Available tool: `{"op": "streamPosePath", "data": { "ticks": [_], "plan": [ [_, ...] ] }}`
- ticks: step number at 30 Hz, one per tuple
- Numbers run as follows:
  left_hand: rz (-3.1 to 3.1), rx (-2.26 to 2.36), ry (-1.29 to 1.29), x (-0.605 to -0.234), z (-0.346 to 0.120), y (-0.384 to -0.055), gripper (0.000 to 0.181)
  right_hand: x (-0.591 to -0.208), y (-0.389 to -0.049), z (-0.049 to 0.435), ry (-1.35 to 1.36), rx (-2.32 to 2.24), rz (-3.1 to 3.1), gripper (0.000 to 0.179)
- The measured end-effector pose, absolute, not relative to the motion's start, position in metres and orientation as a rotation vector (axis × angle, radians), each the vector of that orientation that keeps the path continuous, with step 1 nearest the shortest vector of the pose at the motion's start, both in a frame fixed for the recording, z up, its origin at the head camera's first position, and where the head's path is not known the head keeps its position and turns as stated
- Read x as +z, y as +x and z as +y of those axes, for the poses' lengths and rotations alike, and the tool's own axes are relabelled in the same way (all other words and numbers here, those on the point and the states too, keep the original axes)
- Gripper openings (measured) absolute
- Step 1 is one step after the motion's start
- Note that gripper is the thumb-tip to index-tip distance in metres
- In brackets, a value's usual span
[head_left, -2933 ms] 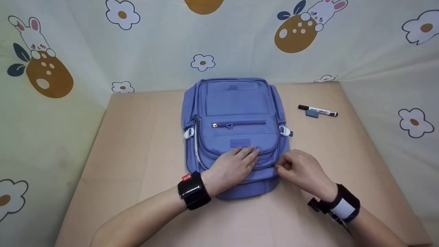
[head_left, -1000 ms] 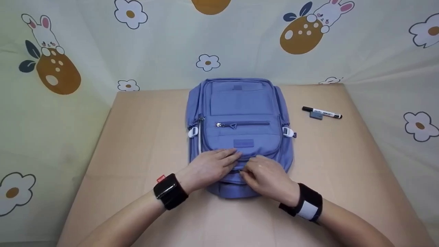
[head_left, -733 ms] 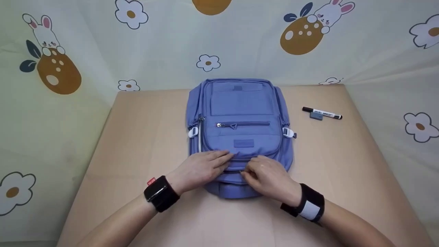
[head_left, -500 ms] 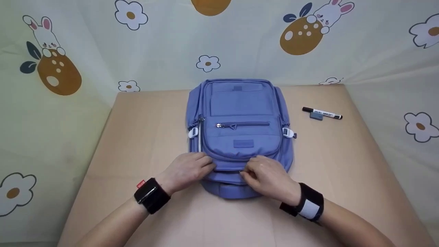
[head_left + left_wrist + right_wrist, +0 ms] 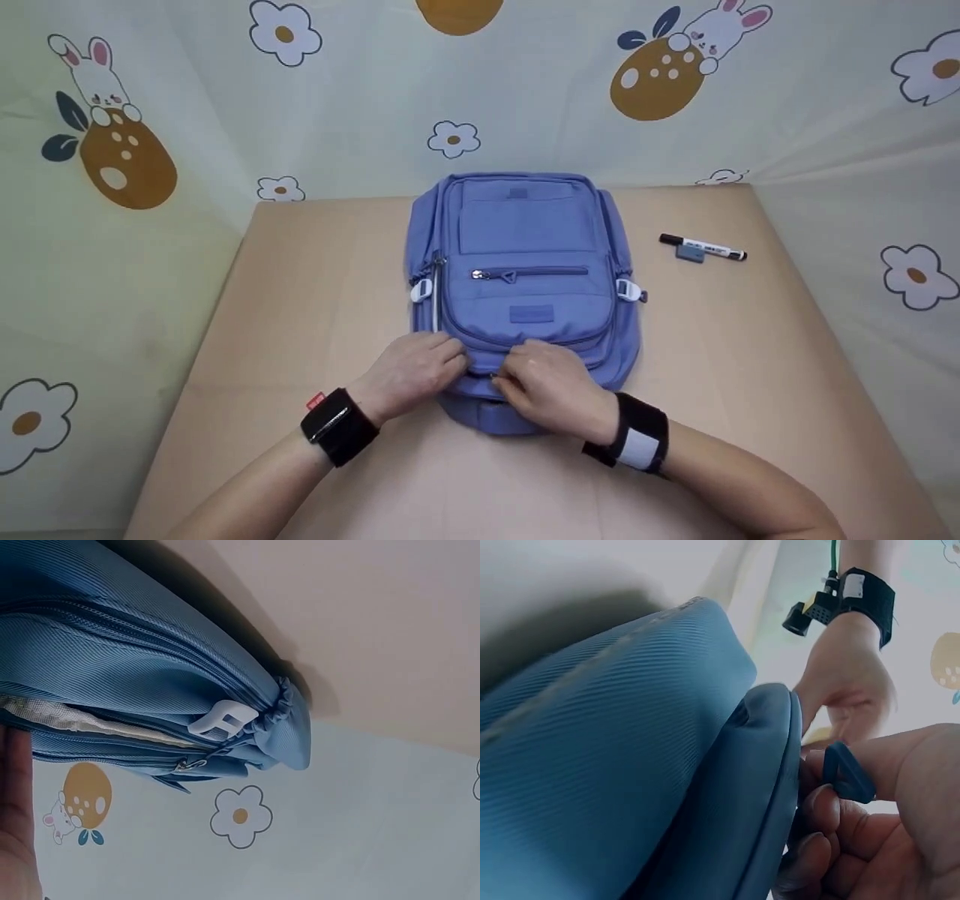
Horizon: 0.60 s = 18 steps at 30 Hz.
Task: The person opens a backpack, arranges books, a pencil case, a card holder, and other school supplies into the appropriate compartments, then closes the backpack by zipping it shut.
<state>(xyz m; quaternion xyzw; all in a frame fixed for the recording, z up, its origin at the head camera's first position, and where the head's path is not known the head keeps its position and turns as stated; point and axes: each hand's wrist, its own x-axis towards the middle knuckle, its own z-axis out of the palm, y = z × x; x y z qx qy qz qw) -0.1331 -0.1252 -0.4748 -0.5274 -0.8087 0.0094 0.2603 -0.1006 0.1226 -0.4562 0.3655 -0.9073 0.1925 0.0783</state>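
Observation:
A blue backpack (image 5: 534, 225) lies front side up on the table. My left hand (image 5: 411, 375) grips the fabric at its lower left edge, fingers curled. Right of it, my right hand (image 5: 551, 386) pinches a zipper pull near the middle of the bottom edge; the pull's blue triangular loop (image 5: 847, 772) shows by the thumb in the right wrist view. Along the bag's left side the zipper gapes, with pale lining (image 5: 97, 724) visible in the left wrist view. The zipper slider is mostly hidden by the right fingers.
A black-and-white marker (image 5: 712, 249) and a small grey-blue block (image 5: 690, 254) lie on the table (image 5: 315, 300), right of the backpack. White strap buckles (image 5: 628, 290) sit on the bag's sides. A patterned cloth (image 5: 360, 97) hangs behind and at both sides.
My right hand has moved left along the bottom zipper from the bag's right corner. My left hand has slid from flat on the front to the lower left edge and curled there.

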Motion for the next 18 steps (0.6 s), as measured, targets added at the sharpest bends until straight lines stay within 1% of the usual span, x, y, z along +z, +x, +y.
{"op": "streamPosePath", "data": {
  "ticks": [3,7,10,13,18],
  "plan": [
    [-2.195,-0.031,-1.417,-0.477,-0.124,-0.133,0.011,-0.456,-0.104,0.115,1.117,0.565,-2.717,0.027],
    [-2.219,-0.237,-1.397,-0.48,-0.122,-0.131,0.008,-0.457,-0.105,0.113,1.086,0.579,-2.749,0.029],
    [-2.245,-0.403,-1.38,-0.482,-0.118,-0.127,0.017,-0.458,-0.105,0.116,1.05,0.624,-2.76,0.029],
    [-2.275,-0.465,-1.356,-0.482,-0.11,-0.122,0.025,-0.458,-0.103,0.119,1.047,0.687,-2.746,0.028],
    [-2.282,-0.505,-1.318,-0.487,-0.1,-0.115,0.022,-0.456,-0.1,0.123,1.111,0.804,-2.699,0.029]
  ]
}}
